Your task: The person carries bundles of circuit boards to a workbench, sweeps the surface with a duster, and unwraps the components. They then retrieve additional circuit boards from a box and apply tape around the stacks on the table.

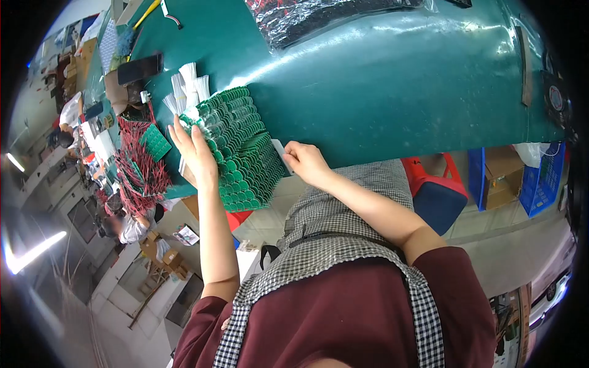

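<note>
A dense stack of green circuit boards (242,153) made of round discs stands at the near left edge of the green table. My left hand (196,152) lies along the stack's left side, fingers stretched out and thumb apart, touching it. At the right side of the stack, my right hand (307,162) is closed, with its thumb and curled forefinger at a flat white piece (280,150) beside the boards. Whether that piece belongs to a tray under the stack I cannot tell. Bundles of white wires (189,86) lie just behind the boards.
Red and black wires (138,162) with a green board panel (156,142) are heaped at left. A dark phone (140,69) rests beyond them. A plastic-wrapped bundle (325,21) lies at the back. Below the table edge are a red stool (435,178) and blue crates (540,181).
</note>
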`<state>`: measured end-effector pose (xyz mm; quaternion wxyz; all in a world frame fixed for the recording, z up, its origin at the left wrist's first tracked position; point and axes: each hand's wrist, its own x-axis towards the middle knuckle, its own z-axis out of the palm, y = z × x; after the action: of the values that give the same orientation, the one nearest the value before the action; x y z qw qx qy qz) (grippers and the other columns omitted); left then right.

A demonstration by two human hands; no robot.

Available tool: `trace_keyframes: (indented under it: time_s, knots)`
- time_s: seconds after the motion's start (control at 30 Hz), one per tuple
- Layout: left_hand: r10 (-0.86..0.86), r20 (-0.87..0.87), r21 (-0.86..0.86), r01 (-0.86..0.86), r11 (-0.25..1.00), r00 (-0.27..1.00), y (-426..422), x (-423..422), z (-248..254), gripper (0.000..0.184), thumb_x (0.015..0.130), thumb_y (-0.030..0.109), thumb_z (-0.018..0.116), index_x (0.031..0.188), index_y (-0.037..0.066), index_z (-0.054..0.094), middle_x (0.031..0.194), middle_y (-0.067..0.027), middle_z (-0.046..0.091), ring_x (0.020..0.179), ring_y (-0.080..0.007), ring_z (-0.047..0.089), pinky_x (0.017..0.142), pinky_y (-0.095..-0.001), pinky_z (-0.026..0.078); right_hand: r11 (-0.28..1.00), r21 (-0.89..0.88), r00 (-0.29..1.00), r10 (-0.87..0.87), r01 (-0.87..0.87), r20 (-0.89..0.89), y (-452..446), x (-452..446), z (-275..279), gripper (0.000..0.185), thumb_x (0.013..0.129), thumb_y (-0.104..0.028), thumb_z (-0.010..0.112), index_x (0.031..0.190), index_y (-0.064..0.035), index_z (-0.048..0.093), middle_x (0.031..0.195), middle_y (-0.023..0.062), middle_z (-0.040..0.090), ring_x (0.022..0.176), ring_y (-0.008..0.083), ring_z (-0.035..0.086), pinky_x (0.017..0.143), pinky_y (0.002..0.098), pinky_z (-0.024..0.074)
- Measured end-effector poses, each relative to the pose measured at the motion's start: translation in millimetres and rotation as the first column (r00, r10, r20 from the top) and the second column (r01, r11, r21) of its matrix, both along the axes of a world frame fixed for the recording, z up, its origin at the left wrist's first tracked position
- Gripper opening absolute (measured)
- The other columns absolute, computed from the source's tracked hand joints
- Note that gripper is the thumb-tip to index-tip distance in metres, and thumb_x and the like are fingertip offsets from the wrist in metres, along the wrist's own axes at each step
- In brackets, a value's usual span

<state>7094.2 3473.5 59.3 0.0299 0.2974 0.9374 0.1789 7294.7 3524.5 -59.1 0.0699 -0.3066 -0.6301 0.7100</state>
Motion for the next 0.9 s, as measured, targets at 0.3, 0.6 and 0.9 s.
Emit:
trace_keyframes:
  time_s: [0.3,0.6,0.9]
  knots:
    - [-0.068,0.015,0.014,0.067,0.998,0.998,-11,19,8,0.051,0.094,0.032,0.029,0.137,0.005,0.026,0.141,-0.0228,0.02,0.131,-0.0363,0.02,0.105,-0.041,0.018,0.995,-0.074,0.995,0.077,-0.071,0.069,-8,0,4,0.014,0.079,-0.015,0.056,0.082,-0.0014,0.055,0.075,0.0169,0.06,0.071,0.0339,0.059,0.063,0.0418,0.0451]
    - [-0.083,-0.08,-0.155,0.07,0.985,0.993,-32,41,4,0.052,0.093,0.032,0.032,0.138,0.008,0.025,0.142,-0.0221,0.018,0.128,-0.0383,0.023,0.104,-0.044,0.02,0.999,0.037,1.0,-0.029,0.029,0.006,-24,-19,-2,0.012,0.079,-0.012,0.056,0.08,-0.0004,0.053,0.075,0.0194,0.059,0.072,0.037,0.058,0.064,0.0444,0.0446]
    - [-0.078,-0.054,-0.144,0.07,0.987,0.996,-31,45,5,0.051,0.093,0.031,0.031,0.138,0.009,0.024,0.142,-0.0237,0.015,0.129,-0.0397,0.02,0.105,-0.0444,0.018,0.979,0.203,1.0,0.016,-0.013,-0.012,-23,-16,4,0.011,0.078,-0.009,0.056,0.077,0.0011,0.052,0.073,0.0208,0.058,0.072,0.0379,0.058,0.064,0.0449,0.045]
